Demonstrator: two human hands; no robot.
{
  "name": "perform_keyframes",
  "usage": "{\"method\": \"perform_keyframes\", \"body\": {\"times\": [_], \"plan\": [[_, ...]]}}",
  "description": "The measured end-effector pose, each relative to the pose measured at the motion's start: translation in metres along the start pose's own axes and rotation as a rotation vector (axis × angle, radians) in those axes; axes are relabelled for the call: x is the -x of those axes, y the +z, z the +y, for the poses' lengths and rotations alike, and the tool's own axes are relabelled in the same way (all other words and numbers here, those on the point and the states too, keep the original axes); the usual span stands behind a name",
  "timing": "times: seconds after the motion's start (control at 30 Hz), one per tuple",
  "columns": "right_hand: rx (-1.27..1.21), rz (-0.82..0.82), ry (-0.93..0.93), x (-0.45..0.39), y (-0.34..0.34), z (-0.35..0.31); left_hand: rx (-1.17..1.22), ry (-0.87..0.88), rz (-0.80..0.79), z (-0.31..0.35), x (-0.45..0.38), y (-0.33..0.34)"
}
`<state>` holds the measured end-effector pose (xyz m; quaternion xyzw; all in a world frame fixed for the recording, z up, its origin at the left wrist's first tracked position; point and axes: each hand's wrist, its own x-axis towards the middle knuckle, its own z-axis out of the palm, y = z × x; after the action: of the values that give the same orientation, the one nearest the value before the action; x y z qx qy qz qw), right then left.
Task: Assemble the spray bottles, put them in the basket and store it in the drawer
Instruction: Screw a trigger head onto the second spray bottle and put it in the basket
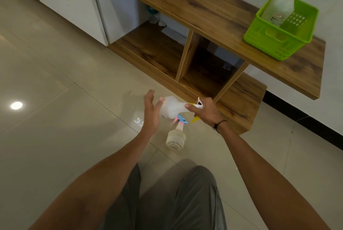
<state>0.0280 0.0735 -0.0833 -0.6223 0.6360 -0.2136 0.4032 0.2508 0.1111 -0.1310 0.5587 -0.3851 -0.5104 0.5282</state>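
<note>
R grip (206, 110) clenched on 1 white bottle (171, 107) | L grip (151, 110) released | 1 bottle on floor (175, 137) | 1 in basket (278, 6)

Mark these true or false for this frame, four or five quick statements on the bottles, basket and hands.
1. The green basket sits on top of the wooden shelf unit. True.
2. The basket is empty. False: a red-collared spray bottle already stands in it.
3. The right hand grips the white bottle at its neck, near the yellow trigger head. True.
4. The left hand is clenched around the same bottle. False: it is open, fingers spread, beside the bottle's base.
5. The small bottle with the blue and pink sprayer is lying on the tiled floor. True.
</note>
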Motion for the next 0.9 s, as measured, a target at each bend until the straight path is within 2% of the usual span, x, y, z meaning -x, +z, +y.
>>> {"method": "perform_keyframes", "body": {"times": [0.03,0.07,0.13,0.2,0.27,0.37,0.5,0.57,0.67,0.8,0.9], "plan": [[0.000,0.016,-0.004,0.001,0.001,0.000,0.173,-0.122,0.018,0.003,-0.004,0.000],[0.008,0.030,-0.012,0.003,0.001,0.000,0.248,-0.236,-0.014,0.004,-0.009,0.000],[0.034,0.048,-0.044,0.007,0.002,0.000,0.252,-0.438,-0.134,0.006,-0.017,-0.002],[0.067,0.065,-0.084,0.011,0.001,0.001,0.186,-0.629,-0.186,0.010,-0.023,-0.006],[0.084,0.067,-0.110,0.013,-0.001,0.003,0.156,-0.753,-0.270,0.015,-0.028,-0.011],[0.075,0.064,-0.099,0.016,-0.003,0.008,0.268,-0.691,-0.333,0.015,-0.036,-0.017],[-0.136,0.106,0.059,0.013,-0.006,0.010,0.415,-0.549,-0.472,0.007,-0.041,-0.028],[-0.208,0.076,0.084,0.011,-0.008,0.015,0.328,-0.530,-0.576,0.008,-0.042,-0.036],[-0.159,0.066,0.059,0.012,-0.010,0.019,0.068,-0.471,-0.712,0.014,-0.044,-0.040],[-0.132,0.128,0.018,0.011,-0.010,0.018,0.291,-0.618,-0.540,0.023,-0.047,-0.031],[-0.123,0.125,0.003,0.010,-0.011,0.014,0.241,-0.751,-0.427,0.023,-0.050,-0.023]]}}
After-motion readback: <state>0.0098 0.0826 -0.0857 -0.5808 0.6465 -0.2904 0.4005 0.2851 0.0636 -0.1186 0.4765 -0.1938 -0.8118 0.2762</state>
